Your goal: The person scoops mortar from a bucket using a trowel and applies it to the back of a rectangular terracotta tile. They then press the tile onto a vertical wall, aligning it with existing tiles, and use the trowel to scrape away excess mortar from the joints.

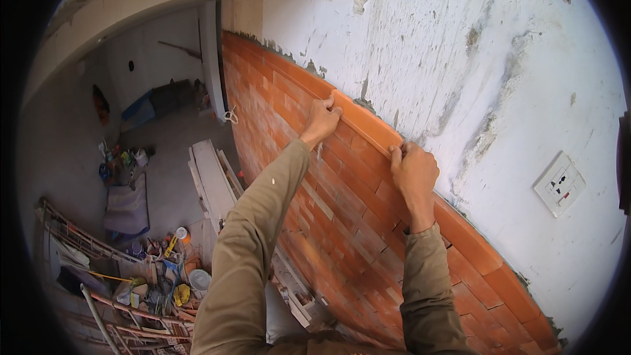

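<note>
Head view: hands [417, 174] hold orange tile [365, 123] on tiling's edge [468, 238], open wall [434, 46] above.

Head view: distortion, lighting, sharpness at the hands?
Head view: black fisheye border, brick-patterned wall's top edge bowed. Head view lighting: white wall bright, floor at left dimmer. Head view sharpness: left hand, right hand and orange edge tile read clearly; distant clutter too small to judge.

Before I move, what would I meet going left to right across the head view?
Purplish-grey mat, pale plank, left hand, orange trim tile, right hand, white wall socket.
</note>
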A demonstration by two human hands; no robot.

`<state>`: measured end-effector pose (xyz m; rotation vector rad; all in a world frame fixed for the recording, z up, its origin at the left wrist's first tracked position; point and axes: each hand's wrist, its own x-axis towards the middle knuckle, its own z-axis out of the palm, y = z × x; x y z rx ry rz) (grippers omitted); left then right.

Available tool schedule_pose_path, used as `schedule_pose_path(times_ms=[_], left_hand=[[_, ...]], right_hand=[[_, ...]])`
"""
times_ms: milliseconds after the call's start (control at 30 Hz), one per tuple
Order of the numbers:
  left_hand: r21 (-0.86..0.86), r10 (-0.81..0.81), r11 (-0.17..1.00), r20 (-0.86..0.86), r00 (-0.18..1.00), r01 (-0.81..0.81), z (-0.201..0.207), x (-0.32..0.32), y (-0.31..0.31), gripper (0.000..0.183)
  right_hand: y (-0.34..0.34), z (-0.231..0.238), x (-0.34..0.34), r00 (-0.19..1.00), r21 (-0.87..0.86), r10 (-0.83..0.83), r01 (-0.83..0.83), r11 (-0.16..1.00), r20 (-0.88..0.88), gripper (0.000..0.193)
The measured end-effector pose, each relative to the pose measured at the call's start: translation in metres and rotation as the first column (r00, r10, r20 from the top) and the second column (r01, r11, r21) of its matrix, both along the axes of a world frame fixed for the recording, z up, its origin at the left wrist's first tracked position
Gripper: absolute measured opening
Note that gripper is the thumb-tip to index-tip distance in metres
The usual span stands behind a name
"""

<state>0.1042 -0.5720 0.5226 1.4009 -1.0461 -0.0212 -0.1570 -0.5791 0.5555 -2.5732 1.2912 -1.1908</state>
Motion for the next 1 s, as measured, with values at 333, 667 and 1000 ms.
schedule_pose_path(times_ms=[333,667,1000], left_hand=[[-0.235,0.036,0.969,-0.188,0.982,-0.081,-0.041,0.002,-0.019,0.045],[-0.148,0.134,0.979,-0.07,0.988,-0.143,-0.045,-0.02,-0.008,0.045],[-0.089,0.145,0.986,0.0,0.989,-0.144,-0.052,-0.005,-0.015,0.045]], right_hand=[[0.006,0.003,0.004,0.998,-0.011,-0.047,0.047,0.999,-0.032,0.029],[0.001,0.003,0.002,0.996,-0.012,-0.071,0.071,0.997,-0.048,0.028],[0.003,0.007,0.002,0.999,-0.016,-0.042,0.042,0.999,-0.015,0.028]])
